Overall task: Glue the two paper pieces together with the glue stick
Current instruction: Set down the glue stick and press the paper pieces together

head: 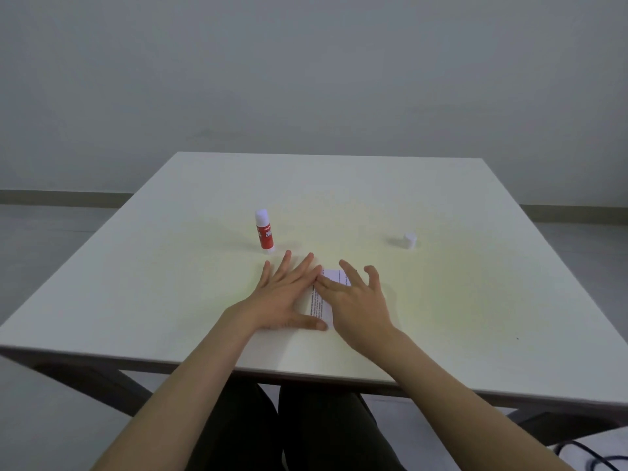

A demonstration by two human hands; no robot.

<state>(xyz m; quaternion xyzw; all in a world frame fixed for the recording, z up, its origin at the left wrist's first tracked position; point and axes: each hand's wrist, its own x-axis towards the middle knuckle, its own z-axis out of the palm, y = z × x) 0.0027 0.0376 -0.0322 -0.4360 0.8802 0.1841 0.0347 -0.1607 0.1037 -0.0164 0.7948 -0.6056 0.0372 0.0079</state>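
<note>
Nearest to us, below the hands, the front edge of the white table runs across the view, with our dark-clothed legs under it and a strip of bare tabletop between that edge and our wrists. Our left hand lies flat with its fingers spread wide, palm down, its thumb stretched toward the right along the near edge of the paper. Our right hand is also open, fingers arched and fanned, its fingertips pressing on the paper, with the forefinger touching the left hand's fingers. Neither hand grips anything; both bear down on the sheet between them. The paper shows lines of small black print running along its length, too small to read, and we cannot tell whether we see one piece or two stacked, since the hands cover most of it. To the left of the left hand and to the right of the right hand the tabletop is open out to its side edges. Just beyond the left hand's fingertips stands the glue stick, upright and uncapped, with a red label bearing white lettering that seems to read "glue stick", though it is blurred. Beyond and well to the right of the right hand lies its white cap. Further still, bare table reaches the far edge, with a grey wall behind.
</note>
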